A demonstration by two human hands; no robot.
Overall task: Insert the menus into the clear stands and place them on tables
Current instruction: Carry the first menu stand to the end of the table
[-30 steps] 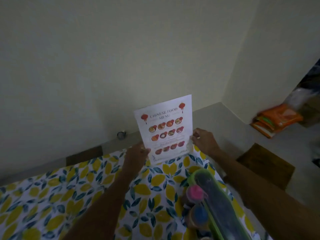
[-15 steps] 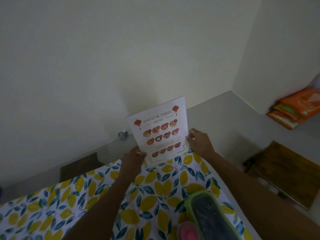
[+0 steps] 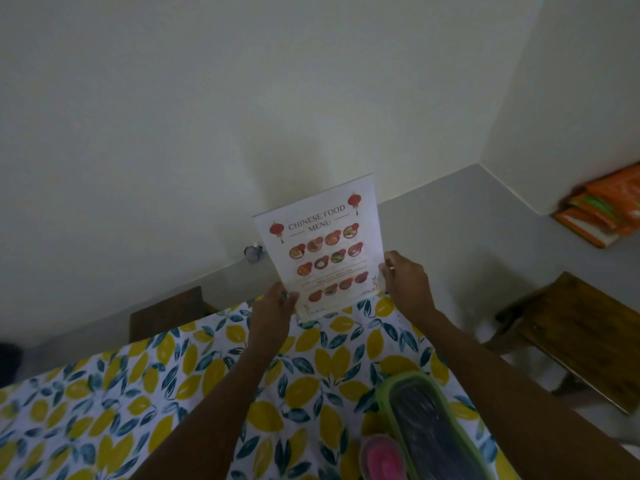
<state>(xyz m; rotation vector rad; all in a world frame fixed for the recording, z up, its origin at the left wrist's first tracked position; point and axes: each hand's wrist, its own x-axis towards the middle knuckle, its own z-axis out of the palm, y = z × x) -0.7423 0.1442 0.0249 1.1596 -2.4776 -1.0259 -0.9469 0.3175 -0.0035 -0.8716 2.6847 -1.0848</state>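
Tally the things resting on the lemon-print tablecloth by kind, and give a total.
Menu in its stand, held at its lower corners by the left hand and right hand: 1
Green-rimmed container: 1
Pink-lidded jar, partly cut off at the frame edge: 1
Total: 3

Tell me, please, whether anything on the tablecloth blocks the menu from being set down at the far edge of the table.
Nothing visible does. The menu is upright at the far edge, gripped by both hands; the green container lies nearer.
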